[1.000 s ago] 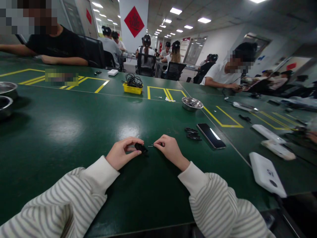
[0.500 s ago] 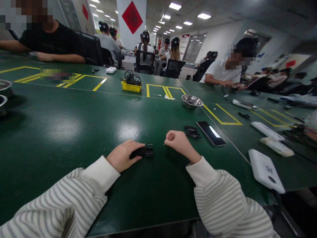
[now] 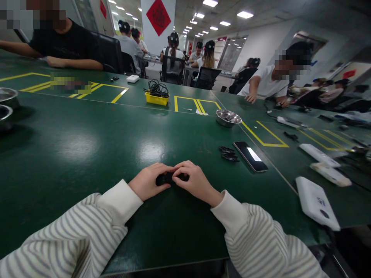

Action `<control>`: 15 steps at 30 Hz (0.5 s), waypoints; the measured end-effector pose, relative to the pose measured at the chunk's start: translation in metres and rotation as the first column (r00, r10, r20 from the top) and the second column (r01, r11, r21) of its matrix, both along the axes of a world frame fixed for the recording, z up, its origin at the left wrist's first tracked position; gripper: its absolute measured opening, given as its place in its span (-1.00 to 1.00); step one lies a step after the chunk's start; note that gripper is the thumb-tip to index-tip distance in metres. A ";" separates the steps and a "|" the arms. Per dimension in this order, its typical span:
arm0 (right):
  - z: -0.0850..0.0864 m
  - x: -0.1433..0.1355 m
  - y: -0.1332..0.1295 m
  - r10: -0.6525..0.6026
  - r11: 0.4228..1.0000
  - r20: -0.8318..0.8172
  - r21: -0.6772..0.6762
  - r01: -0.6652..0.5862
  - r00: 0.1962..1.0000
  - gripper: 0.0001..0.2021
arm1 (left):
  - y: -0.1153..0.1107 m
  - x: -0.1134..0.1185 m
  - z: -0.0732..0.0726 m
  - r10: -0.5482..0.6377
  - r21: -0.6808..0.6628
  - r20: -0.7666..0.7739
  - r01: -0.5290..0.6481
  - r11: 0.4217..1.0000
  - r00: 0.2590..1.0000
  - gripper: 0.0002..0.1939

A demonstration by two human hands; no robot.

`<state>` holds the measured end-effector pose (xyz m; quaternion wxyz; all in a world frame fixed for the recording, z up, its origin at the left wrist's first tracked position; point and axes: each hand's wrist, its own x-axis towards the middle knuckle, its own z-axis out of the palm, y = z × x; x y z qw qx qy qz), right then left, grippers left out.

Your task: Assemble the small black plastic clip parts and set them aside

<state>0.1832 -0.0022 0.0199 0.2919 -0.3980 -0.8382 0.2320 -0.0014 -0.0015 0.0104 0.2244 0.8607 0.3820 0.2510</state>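
My left hand [image 3: 151, 180] is wrapped round a small black plastic piece [image 3: 164, 179] on the green table, thumb on the near side and fingers on the far side. My right hand [image 3: 196, 180] meets it from the right, thumb and forefinger pinched together at the piece's right end. Whatever lies in that pinch is too small or too hidden to make out. Several similar black pieces [image 3: 228, 154] lie beyond my right hand, beside a dark phone [image 3: 250, 156] with a bright patch on its screen.
A steel bowl [image 3: 228, 118] with small contents stands farther back. Left of it is a yellow bin [image 3: 157, 99] heaped with black cables. White power banks [image 3: 317, 202] lie at the right. Two more bowls [image 3: 6, 98] sit at the left edge. Co-workers sit across the table.
My right hand has moved left to the black piece and now touches it alongside my left hand. The thin silvery pieces seen before between the hands are out of sight.
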 end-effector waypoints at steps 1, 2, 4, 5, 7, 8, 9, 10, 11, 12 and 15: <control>0.000 -0.001 -0.001 -0.006 1.000 0.001 0.010 0.006 1.000 -0.95 | 0.000 0.000 0.000 -0.002 0.000 0.002 0.002 1.000 1.000 -0.62; 0.000 -0.002 -0.001 -0.011 1.000 0.001 0.016 0.011 1.000 -0.95 | -0.001 0.000 0.000 -0.002 0.001 0.002 0.002 1.000 1.000 -0.62; -0.001 -0.002 -0.001 -0.010 1.000 0.009 0.019 0.010 1.000 -0.95 | -0.001 0.000 0.001 -0.003 0.004 0.002 0.003 1.000 1.000 -0.63; -0.001 -0.002 -0.001 -0.009 1.000 0.016 0.017 0.009 1.000 -0.95 | -0.001 0.000 0.001 -0.004 0.007 0.003 0.004 1.000 1.000 -0.64; -0.001 -0.003 0.000 -0.010 1.000 0.028 0.010 0.010 1.000 -0.94 | -0.001 0.000 0.001 -0.006 0.013 0.005 0.006 1.000 1.000 -0.65; -0.001 -0.003 0.000 -0.012 1.000 0.031 0.006 0.012 0.999 -0.94 | -0.001 0.001 0.001 -0.005 0.017 0.006 0.005 1.000 1.000 -0.66; -0.001 -0.003 0.000 -0.015 1.000 0.031 0.004 0.015 0.999 -0.94 | 0.000 0.001 0.000 -0.005 0.021 0.008 0.005 1.000 1.000 -0.66; -0.001 -0.003 0.000 -0.018 1.000 0.029 0.002 0.018 0.999 -0.93 | 0.000 0.001 0.000 -0.007 0.024 0.011 0.006 1.000 1.000 -0.66; -0.001 -0.004 0.000 -0.021 1.000 0.027 0.001 0.021 0.999 -0.93 | 0.000 0.001 0.000 -0.007 0.025 0.012 0.007 1.000 1.000 -0.66; -0.002 -0.004 0.000 -0.025 1.000 0.026 0.002 0.025 0.999 -0.93 | 0.000 0.001 -0.001 -0.009 0.026 0.013 0.008 1.000 1.000 -0.66; -0.004 -0.005 0.000 -0.042 0.999 0.022 0.013 0.042 0.999 -0.94 | 0.000 0.000 -0.002 -0.012 0.026 0.008 0.012 1.000 1.000 -0.65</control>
